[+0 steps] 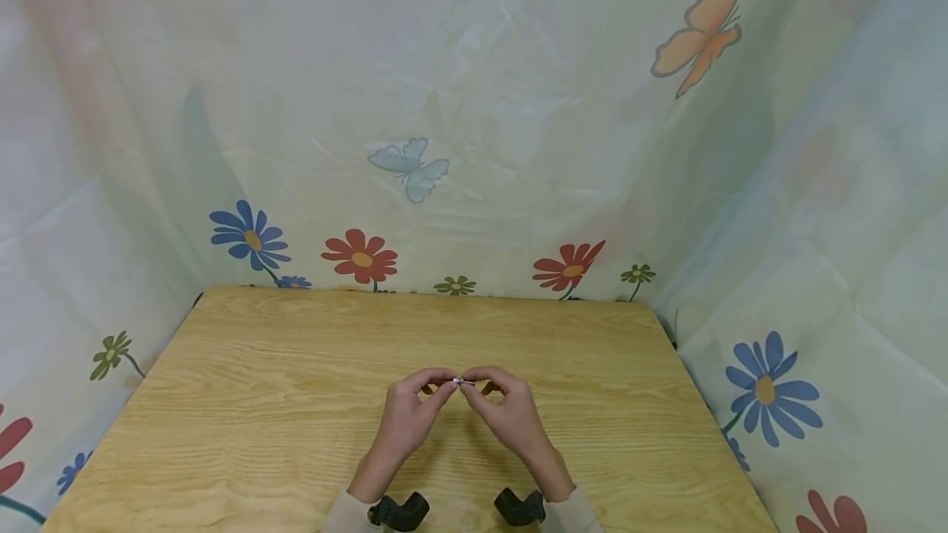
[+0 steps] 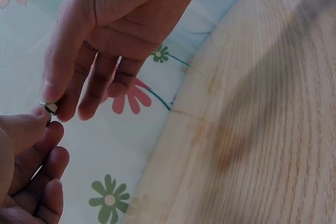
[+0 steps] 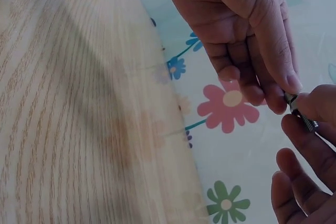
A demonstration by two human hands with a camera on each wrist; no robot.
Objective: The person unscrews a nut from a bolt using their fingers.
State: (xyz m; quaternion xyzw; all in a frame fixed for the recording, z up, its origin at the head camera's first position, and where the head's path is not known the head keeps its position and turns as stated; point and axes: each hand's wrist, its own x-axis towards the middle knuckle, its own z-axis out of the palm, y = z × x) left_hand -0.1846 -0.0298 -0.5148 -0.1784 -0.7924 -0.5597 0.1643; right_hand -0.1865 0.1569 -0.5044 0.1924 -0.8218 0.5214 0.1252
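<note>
Both hands pinch one small metal piece above the table.

The left hand and right hand meet fingertip to fingertip over the middle of the wooden table. Each grips an end of the small metal piece between thumb and forefinger, held clear of the surface. The other fingers curl loosely. A flowered curtain hangs behind and at both sides.

The head view is bright, evenly lit and sharp, with barrel bending at the edges. Both wrist views are dimmer and soft; broad shadows cross the table from 1 o'clock toward 7.
</note>
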